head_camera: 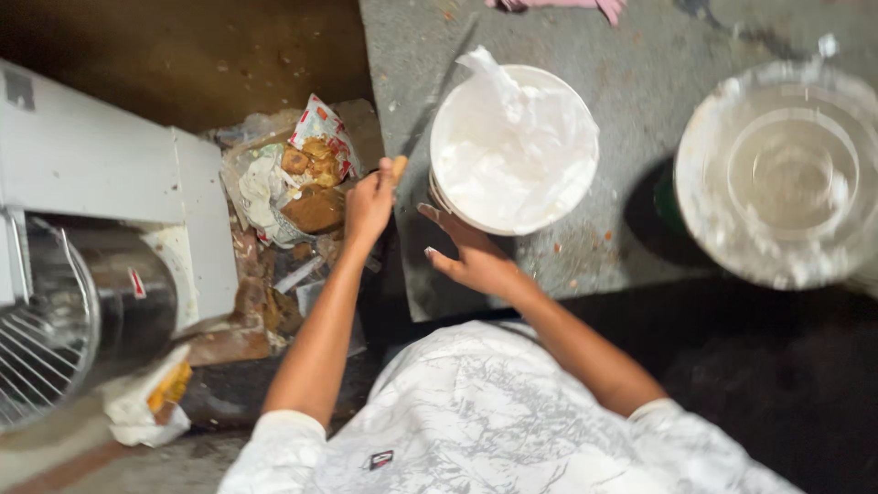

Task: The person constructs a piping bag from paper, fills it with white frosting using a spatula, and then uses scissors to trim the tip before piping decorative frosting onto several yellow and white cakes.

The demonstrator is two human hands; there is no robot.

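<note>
left hand [369, 203], just left of frame centre: closed around a small tan stub-shaped object [399, 167] whose tip shows above the fist; what it is cannot be told. right hand [468, 256], centre of frame: open, fingers spread, holding nothing, fingertips touching or just short of the lower left wall of the round white plastic bucket [514, 146]. the bucket stands upper centre on the grey stone slab [640, 73] and holds white paste with a crumpled white plastic sheet [498, 82] rising from it.

judgement on the work in hand: the open hand appears to be steadying the bucket while the other brings the stub toward its rim. done well, the palm should sit flat on the wall and the bucket stay square on the slab, since it stands near the slab's left edge.

edges and room: the slab ends just left of the bucket, at a dark gap; beyond it, centre left, lies a heap of wrappers and food scraps [297, 183]. at far left a white machine housing [101, 165] with a wire-guarded steel bowl [55, 320] narrows the room for the left elbow. at right, a large paste-smeared round tub of clear liquid [782, 174] stands well apart from the bucket; bare slab between them is the open room. a pink cloth [558, 5] lies at the top edge.
</note>
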